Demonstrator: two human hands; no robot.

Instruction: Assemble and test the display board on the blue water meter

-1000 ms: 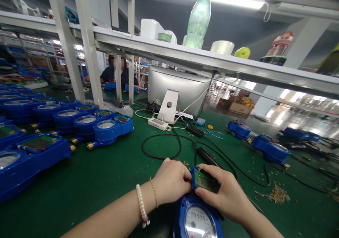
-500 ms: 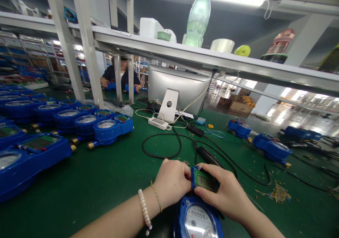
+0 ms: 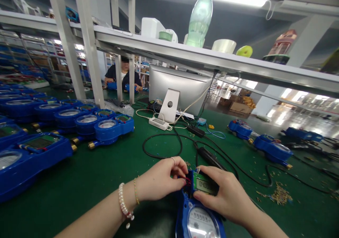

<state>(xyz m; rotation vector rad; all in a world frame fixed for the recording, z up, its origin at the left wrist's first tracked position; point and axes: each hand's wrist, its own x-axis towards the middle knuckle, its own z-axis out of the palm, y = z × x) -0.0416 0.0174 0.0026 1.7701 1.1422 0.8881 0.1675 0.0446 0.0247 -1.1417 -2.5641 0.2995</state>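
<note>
A blue water meter with a round dial lies in front of me, partly cut off by the lower picture edge. My right hand grips a green circuit board by its edges, above the meter's far end. Digits show on the board's display. From the left, my left hand reaches in with curled fingers. Its thumb and fingertips are at thin red and black wires beside the board; the exact pinch is partly hidden.
Rows of blue meters stand on the left, more meters on the right. Black cables, a black tool handle and small brass-coloured pieces lie on the green tabletop. Behind are a monitor, a shelf and a co-worker.
My left hand has shifted left and loosened its curl, uncovering the red wires. The display, earlier showing one digit, now shows several. My right hand keeps its hold on the circuit board.
</note>
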